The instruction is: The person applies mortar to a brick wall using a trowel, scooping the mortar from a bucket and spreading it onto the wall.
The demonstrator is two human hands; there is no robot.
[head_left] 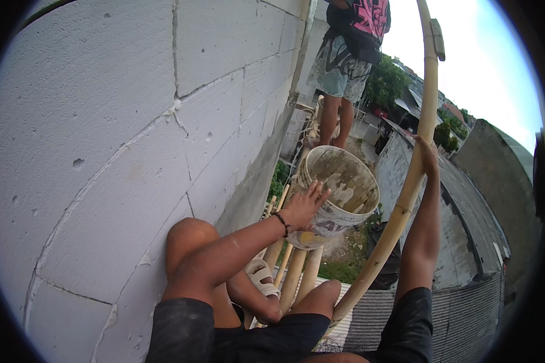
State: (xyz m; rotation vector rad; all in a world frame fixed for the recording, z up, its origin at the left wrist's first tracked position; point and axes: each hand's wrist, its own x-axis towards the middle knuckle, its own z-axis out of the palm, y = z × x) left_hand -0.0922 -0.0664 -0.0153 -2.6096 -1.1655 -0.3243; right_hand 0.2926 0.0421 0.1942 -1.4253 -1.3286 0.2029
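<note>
My left hand [304, 204], fingers spread, rests against the near side of a white, mortar-stained plastic bucket [345, 221] standing on bamboo poles [309, 275]. The bucket’s mouth faces up and shows grey-brown residue inside. My right hand [427, 154] grips a long curved bamboo rail [406, 202] on the right. My bent knees are below, with a sandal [262, 278] by the left one.
A grey block wall [97, 133] fills the left side. Beyond the bucket a person in shorts [339, 66] stands barefoot on the scaffold. Below right are corrugated roofs [430, 320], a concrete wall [490, 181], trees and ground.
</note>
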